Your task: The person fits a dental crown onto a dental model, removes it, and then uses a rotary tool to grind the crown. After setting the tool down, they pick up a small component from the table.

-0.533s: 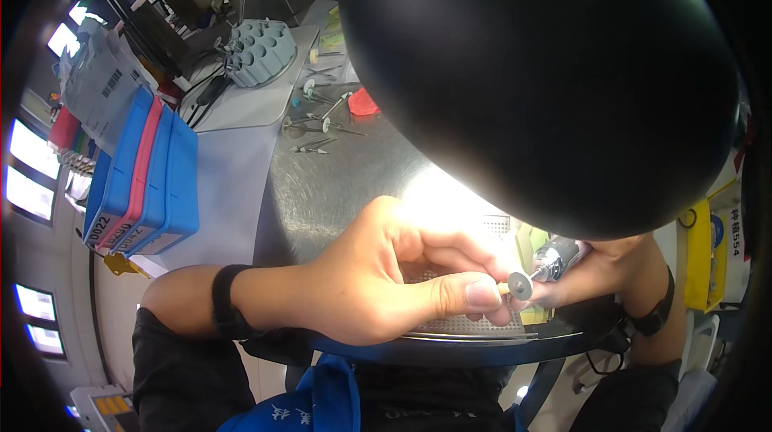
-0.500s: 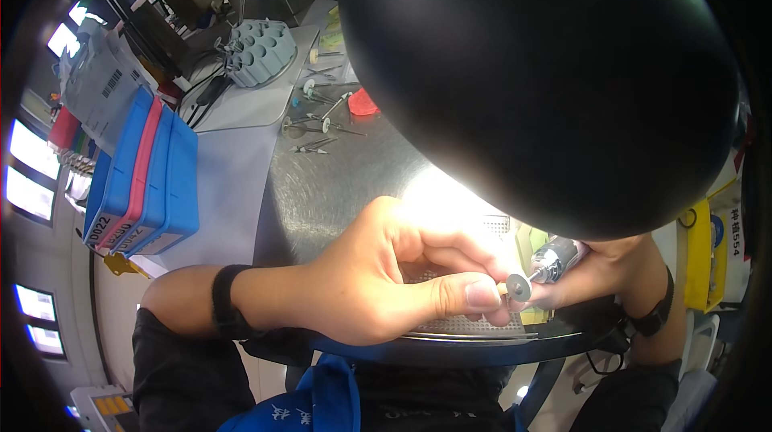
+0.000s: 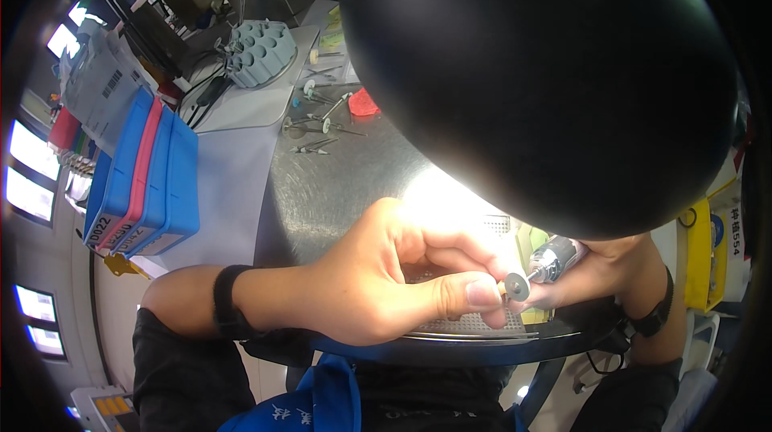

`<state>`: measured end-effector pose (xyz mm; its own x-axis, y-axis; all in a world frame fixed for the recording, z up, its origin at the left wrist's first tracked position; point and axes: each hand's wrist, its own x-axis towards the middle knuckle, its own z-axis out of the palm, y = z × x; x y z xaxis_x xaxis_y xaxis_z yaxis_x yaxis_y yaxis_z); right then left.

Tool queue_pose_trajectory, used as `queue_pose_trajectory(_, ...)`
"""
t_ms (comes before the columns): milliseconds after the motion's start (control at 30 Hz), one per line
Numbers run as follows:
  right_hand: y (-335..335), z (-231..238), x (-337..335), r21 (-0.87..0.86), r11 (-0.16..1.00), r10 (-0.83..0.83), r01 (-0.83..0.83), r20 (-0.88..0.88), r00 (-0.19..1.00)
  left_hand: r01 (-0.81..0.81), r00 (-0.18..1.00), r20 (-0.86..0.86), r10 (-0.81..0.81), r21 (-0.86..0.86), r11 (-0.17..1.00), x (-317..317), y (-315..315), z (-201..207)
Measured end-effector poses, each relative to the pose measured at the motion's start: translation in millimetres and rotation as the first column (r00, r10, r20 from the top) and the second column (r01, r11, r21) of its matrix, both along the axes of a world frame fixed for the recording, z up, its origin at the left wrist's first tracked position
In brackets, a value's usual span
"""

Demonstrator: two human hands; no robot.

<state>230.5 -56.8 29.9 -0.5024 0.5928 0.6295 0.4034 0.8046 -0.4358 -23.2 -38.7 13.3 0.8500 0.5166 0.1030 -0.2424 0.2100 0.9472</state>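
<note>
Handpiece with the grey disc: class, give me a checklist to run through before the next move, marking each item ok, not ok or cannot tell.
1. Handpiece held in the right hand: ok.
2. Grey disc fitted at the handpiece's tip: ok.
3. Small pale piece pinched by the left hand: ok, though mostly hidden.
4. Left thumb tip well away from the disc: not ok, in my judgement; it sits very near the rim.
5. Disc stopped or spinning: cannot tell.
6. Loose rotary bits clear of both hands: ok; they lie farther back on the metal worktop.
</note>
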Motion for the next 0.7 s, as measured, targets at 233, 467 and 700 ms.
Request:
queue_pose_trajectory(233,-1.7,3.1,6.3,0.012,1.000,-0.007,0.006,0.011,1.000,-0.034,0.999,0.005,0.033,0.025,0.999,0.4,-0.3,2.9)
queue_pose_trajectory(467,2.1,-2.2,2.7,0.029,0.999,0.023,-0.022,-0.055,0.998,-0.040,0.999,0.007,0.040,0.025,0.999,1.2,-1.1,3.5)
queue_pose_trajectory(700,0.8,-2.0,2.6,0.004,1.000,0.020,-0.020,-0.047,0.999,-0.007,1.000,0.026,0.009,-0.056,0.998,0.6,0.0,2.9)
